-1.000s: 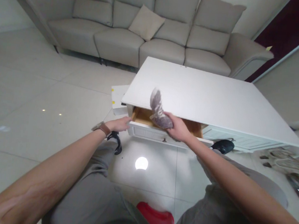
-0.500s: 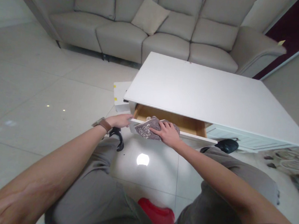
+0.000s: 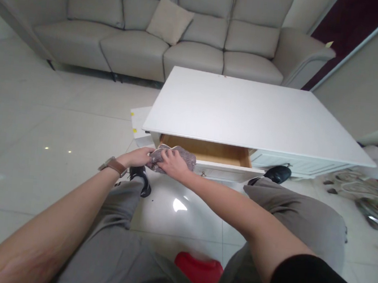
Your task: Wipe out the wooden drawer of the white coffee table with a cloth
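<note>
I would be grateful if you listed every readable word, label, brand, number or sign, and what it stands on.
None can be read.
Yellow stickers: too small to tell whether they bear text.
Wristwatch: dial too small to read.
Gray cloth under the right hand: no legible lettering.

A crumpled grey-purple cloth (image 3: 189,156), pale-edged, is bunched against the front rim, at the nine o'clock end, of a drawer (image 3: 228,173) that stands open, white-fronted, with light-brown wooden inner walls.
</note>
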A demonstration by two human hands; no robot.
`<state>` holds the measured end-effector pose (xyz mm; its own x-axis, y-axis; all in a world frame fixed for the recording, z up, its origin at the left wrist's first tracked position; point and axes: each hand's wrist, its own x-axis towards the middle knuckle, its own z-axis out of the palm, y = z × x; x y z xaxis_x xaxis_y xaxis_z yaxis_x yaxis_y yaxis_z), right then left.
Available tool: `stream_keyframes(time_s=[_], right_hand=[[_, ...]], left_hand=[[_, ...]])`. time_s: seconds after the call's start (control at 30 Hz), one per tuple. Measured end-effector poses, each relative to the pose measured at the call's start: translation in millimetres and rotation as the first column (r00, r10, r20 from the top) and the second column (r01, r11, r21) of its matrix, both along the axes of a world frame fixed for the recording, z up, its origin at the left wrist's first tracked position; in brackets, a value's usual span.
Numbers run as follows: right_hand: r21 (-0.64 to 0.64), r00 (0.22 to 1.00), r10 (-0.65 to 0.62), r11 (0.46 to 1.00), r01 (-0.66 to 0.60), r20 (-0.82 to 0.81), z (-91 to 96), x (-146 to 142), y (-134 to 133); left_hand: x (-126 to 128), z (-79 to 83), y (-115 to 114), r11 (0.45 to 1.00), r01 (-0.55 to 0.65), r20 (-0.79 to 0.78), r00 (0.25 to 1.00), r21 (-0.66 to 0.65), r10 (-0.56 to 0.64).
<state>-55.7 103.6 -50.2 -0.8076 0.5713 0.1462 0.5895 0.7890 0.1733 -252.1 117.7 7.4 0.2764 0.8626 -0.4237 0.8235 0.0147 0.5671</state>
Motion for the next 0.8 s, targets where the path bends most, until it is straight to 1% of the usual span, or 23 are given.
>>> stream_keyframes(time_s=[0.07, 0.17, 0.27, 0.37, 0.43, 0.5, 0.57, 0.73, 0.8], right_hand=[[0.017, 1.000, -0.014, 1.000, 0.014, -0.002, -0.6, -7, -1], [0.048, 1.000, -0.017, 0.999, 0.017, 0.005, -0.4, 1, -4], [0.050, 0.999, -0.011, 0.999, 0.010, 0.032, 0.1, 28, -8], [0.018, 0.997, -0.017, 1.000, 0.016, 0.071, 2.1, 71, -12], [-0.004, 0.994, -0.005, 1.000, 0.006, 0.108, 5.5, 108, -13], [-0.023, 0.988, 0.017, 1.000, -0.014, 0.156, 11.2, 152, -12], [-0.055, 0.977, 0.043, 0.998, -0.032, 0.208, 18.9, 205, -9], [-0.195, 0.940, 0.118, 0.979, -0.056, 0.319, 35.8, 350, -4], [-0.195, 0.935, 0.102, 0.980, -0.036, 0.339, 36.3, 392, -5]], left_hand=[[-1, -3.1, 3, 0.999, -0.024, 0.045, 0.999, -0.043, 0.026], [-2, -6.9, 10, 0.997, -0.027, 0.029, 0.999, -0.075, 0.029], [-3, -7.9, 15, 0.997, -0.021, -0.020, 1.000, -0.075, 0.020], [-1, -6.5, 19, 0.998, -0.017, -0.060, 0.998, -0.068, 0.013], [2, -5.2, 22, 0.998, 0.007, -0.084, 0.996, -0.067, -0.013], [5, -4.4, 23, 0.997, 0.033, -0.102, 0.994, -0.074, -0.041], [8, -4.6, 25, 0.995, 0.039, -0.106, 0.993, -0.090, -0.049], [11, -7.0, 27, 0.992, 0.031, -0.105, 0.994, -0.118, -0.043], [13, -6.9, 27, 0.991, 0.054, -0.116, 0.991, -0.121, -0.068]])
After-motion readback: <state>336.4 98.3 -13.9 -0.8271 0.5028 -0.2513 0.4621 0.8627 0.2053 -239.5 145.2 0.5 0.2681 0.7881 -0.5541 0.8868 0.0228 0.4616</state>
